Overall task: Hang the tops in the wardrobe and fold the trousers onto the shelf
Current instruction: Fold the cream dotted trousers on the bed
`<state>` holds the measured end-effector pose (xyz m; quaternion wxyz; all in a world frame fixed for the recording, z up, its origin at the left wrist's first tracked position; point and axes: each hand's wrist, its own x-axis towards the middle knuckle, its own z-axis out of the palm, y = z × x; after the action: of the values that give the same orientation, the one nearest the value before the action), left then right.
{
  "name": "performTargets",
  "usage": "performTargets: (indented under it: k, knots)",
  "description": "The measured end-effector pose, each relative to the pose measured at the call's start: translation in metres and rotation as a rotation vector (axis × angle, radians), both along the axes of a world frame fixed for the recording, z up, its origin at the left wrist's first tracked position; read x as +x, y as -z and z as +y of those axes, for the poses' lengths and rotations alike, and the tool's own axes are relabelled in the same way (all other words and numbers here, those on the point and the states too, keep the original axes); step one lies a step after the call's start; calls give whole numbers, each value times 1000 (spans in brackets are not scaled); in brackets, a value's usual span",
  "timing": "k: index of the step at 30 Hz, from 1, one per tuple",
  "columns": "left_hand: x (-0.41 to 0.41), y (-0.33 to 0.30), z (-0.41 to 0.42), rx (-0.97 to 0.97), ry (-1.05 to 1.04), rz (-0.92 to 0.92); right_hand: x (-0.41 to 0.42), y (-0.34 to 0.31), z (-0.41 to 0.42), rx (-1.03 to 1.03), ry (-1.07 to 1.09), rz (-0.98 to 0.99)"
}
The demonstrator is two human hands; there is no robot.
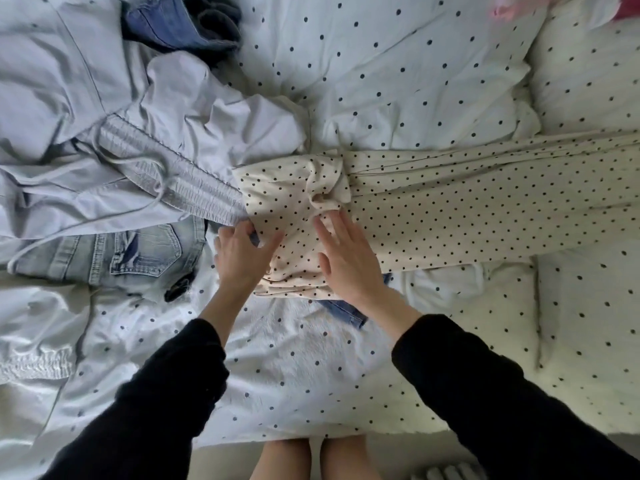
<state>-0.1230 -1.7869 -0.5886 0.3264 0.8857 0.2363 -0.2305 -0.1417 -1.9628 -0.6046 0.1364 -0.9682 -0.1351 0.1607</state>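
The fingers of the left hand curl round the near left edge of the cream dotted trousers, thumb stretched over the cloth, pinching it at the waist end. The fingers of the right hand lie straight and slightly spread, flat on the same cloth just beside the left hand, pressing on it. The trousers lie across the bed, their bunched waist in the middle and the legs running off to the right. Touching their left end is a pair of pale grey trousers with a gathered waistband and drawstring. Light blue jeans lie just beside the left hand, and darker denim sits at the far edge. Both arms wear black sleeves.
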Motion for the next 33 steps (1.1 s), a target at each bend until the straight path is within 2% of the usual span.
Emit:
performTargets:
  k: [2, 4, 6, 8, 10, 12, 15, 17, 19, 23, 26, 28, 30, 32, 33]
  knots:
    - [14, -2, -2, -103, -32, -46, 27, -5, -2, -75, 0, -60]
    - [22, -9, -9, -115, -31, -144, 55, -10, -7, -140, 139, -66]
    - [25, -13, -12, -88, -39, -209, 76, -17, -14, -178, 339, 67]
    - [26, -14, -9, -92, -32, -221, 78, -26, -21, -163, 412, 120]
    - [20, -14, -2, -116, -43, -209, 58, -35, -19, -62, 307, -5]
    - [15, -14, 3, -134, -67, -200, 25, -42, -12, 96, 163, -17]
    - [15, -27, 1, -120, -95, -193, -9, -38, -4, 137, -37, 169]
    - [20, -43, -7, -111, -81, -234, -14, -32, -3, 147, -56, 302]
    - [27, -62, -23, -87, -25, -288, -12, -34, -9, 326, 136, 380]
    - [50, -87, -92, -110, 134, -325, 6, -54, -60, 735, 690, 474]
    - [60, -94, -163, -185, 307, -236, 18, -69, -122, 983, 972, 610]
    - [56, -94, -213, -340, 420, -96, 21, -72, -165, 995, 1035, 587]
    - [51, -86, -235, -388, 401, -92, 22, -66, -189, 909, 1068, 510]
    - [46, -71, -221, -284, 202, -169, 18, -55, -196, 738, 954, 408]
    - [43, -59, -210, -164, 117, -202, 16, -50, -199, 653, 858, 345]
